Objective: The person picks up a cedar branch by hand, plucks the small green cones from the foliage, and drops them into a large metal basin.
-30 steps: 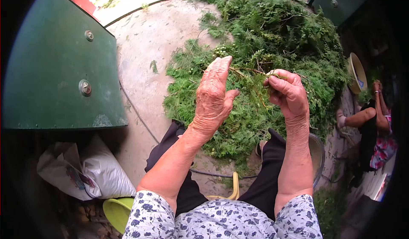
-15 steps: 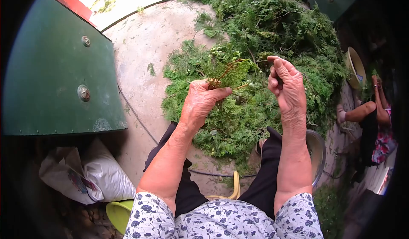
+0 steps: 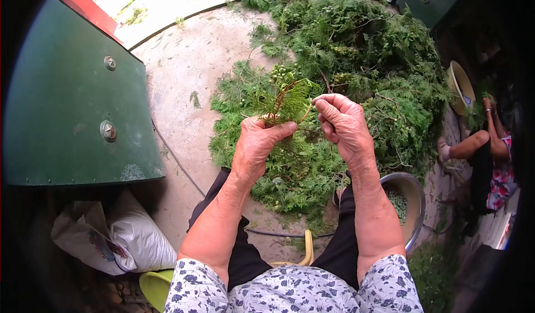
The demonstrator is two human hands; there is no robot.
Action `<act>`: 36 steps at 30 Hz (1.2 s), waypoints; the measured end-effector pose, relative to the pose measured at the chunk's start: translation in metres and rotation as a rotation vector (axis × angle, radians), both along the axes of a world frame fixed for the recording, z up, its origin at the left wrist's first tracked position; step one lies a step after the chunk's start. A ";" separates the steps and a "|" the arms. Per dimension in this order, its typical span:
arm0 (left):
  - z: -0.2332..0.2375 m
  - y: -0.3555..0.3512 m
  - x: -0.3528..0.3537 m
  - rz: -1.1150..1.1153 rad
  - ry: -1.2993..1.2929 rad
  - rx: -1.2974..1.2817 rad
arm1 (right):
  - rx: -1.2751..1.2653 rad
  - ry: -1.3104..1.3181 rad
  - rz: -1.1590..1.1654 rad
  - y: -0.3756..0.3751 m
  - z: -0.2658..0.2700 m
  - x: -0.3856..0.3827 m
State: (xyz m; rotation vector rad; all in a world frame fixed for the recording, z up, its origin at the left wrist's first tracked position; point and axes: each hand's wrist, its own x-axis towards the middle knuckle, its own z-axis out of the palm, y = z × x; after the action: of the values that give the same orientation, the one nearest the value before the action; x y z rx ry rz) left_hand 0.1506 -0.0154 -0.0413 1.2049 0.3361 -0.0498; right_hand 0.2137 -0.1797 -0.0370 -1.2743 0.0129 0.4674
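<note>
My left hand (image 3: pixel 257 143) is closed around a green conifer sprig (image 3: pixel 283 102) with flat, scaly foliage, a reddish-brown stem and small pale green cones at its top. Close by on the right, my right hand (image 3: pixel 346 126) pinches thumb and forefinger at the end of a thin side twig (image 3: pixel 305 112) of this sprig. Its other fingers are curled in. Beneath both hands spreads a large heap of cut conifer branches (image 3: pixel 384 62). Beside my right forearm stands a metal bowl (image 3: pixel 419 201) with many small pale green cones (image 3: pixel 397 206), partly hidden by the arm.
A green metal door (image 3: pixel 67 101) stands at the left, with white sacks (image 3: pixel 136 235) and a lime-green basin (image 3: pixel 155 289) below it. A dark cable (image 3: pixel 177 157) crosses the concrete floor. At the right, another person (image 3: pixel 490 151) sits near a yellowish basin (image 3: pixel 458 87).
My right hand has moved left and down, from apart in the air to the sprig's side twig. The bowl's cones have come into view. My left hand keeps its hold.
</note>
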 end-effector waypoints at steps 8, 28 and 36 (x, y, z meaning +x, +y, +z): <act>0.004 -0.004 -0.003 -0.027 0.055 0.031 | -0.207 -0.228 -0.030 0.004 -0.005 0.003; 0.009 0.006 -0.006 -0.084 0.058 -0.044 | 0.152 0.201 0.130 0.002 0.005 0.003; 0.004 -0.002 -0.002 -0.045 0.075 -0.051 | -0.421 -0.542 -0.277 0.017 -0.009 -0.003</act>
State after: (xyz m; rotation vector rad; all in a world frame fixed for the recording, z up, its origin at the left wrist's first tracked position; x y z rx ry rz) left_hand 0.1485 -0.0172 -0.0376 1.1621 0.3714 -0.1424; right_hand 0.2106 -0.1625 -0.0456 -1.7503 -0.1744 -0.1392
